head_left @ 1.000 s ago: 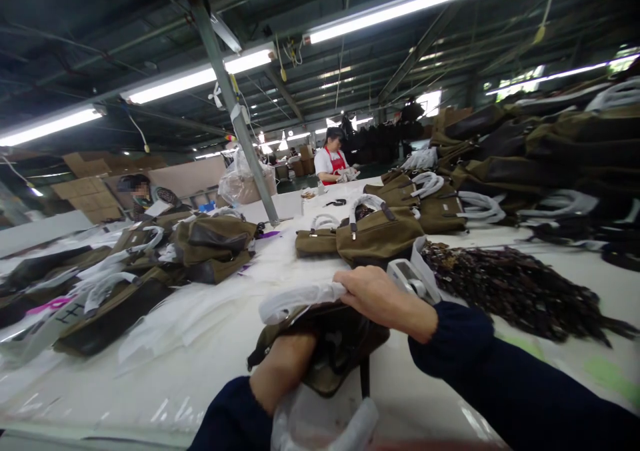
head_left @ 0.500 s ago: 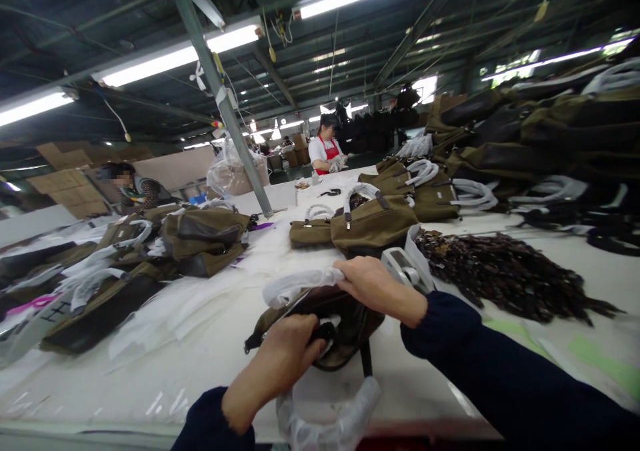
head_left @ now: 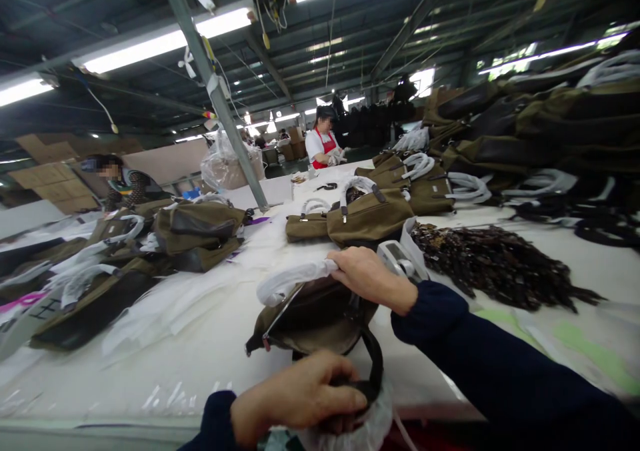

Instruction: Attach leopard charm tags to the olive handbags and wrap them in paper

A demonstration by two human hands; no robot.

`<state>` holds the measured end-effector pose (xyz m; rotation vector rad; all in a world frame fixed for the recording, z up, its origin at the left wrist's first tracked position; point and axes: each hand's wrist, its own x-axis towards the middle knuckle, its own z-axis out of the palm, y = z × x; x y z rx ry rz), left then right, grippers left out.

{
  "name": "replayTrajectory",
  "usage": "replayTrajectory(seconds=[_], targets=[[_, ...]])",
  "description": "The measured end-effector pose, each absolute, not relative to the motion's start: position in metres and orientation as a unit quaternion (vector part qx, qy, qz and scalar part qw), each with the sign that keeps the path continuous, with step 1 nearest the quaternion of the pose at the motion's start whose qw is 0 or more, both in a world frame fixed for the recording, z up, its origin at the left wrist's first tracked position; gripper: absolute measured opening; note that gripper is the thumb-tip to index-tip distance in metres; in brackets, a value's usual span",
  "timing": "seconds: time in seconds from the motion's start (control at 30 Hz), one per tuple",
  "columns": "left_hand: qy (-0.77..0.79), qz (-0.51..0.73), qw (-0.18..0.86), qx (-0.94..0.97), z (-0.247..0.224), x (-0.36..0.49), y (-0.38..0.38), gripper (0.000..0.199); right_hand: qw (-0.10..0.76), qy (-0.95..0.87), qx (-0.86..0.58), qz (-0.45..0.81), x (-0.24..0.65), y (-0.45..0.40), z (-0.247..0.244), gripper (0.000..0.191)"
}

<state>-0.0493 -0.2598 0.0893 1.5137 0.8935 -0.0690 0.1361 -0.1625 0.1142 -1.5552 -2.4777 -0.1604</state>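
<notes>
An olive canvas handbag (head_left: 310,321) lies on the white table in front of me, its zip top gaping open. My right hand (head_left: 370,278) is closed over the bag's handle (head_left: 293,281), which is wrapped in white plastic. My left hand (head_left: 300,398) grips a dark strap (head_left: 374,364) that runs from the bag toward the table's near edge. Below that hand, a second white-wrapped handle (head_left: 357,428) hangs at the bag's near side. The bag's inside is dark, and its contents cannot be seen.
Several finished olive bags (head_left: 367,218) stand just beyond my hands, and a heap of dark tassels (head_left: 495,264) lies to the right. More bags are piled along both sides of the white table (head_left: 190,344). Co-workers (head_left: 323,148) (head_left: 125,184) sit beyond, near a steel post (head_left: 210,84).
My left hand has come out of the bag's opening and moved toward me, now holding the dark strap. The opening shows wider. My right hand stays on the handle.
</notes>
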Motion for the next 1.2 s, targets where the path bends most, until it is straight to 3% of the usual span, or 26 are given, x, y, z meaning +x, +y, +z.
replayTrajectory(seconds=[0.1,0.23,0.37,0.43,0.67,0.93,1.13,1.2], targets=[[0.393,-0.001,0.58,0.713,0.068,-0.039,-0.256,0.017,0.106,-0.842,-0.527,-0.055,0.136,-0.164,0.114,0.017],[0.406,0.104,0.329,0.846,0.044,-0.028,-0.259,0.013,0.105,-0.84,-0.53,-0.051,0.14,-0.166,0.113,0.016],[0.363,0.068,0.061,0.927,0.034,-0.025,-0.264,0.016,0.107,-0.838,-0.533,-0.045,0.145,-0.165,0.112,0.015],[0.308,0.06,0.005,0.95,0.036,-0.028,-0.265,0.021,0.108,-0.837,-0.535,-0.042,0.147,-0.165,0.113,0.014],[0.268,0.03,-0.036,0.962,0.024,-0.038,-0.265,0.039,0.131,-0.839,-0.527,-0.047,0.151,-0.165,0.108,0.014],[0.35,0.055,0.136,0.925,0.028,-0.032,-0.266,0.027,0.129,-0.834,-0.537,-0.019,0.157,-0.161,0.103,0.015],[0.31,0.083,0.111,0.941,0.029,-0.037,-0.263,0.035,0.139,-0.838,-0.528,-0.02,0.155,-0.162,0.108,0.015],[0.346,0.135,0.17,0.913,0.027,-0.041,-0.253,0.033,0.138,-0.837,-0.529,-0.022,0.155,-0.163,0.106,0.015]])
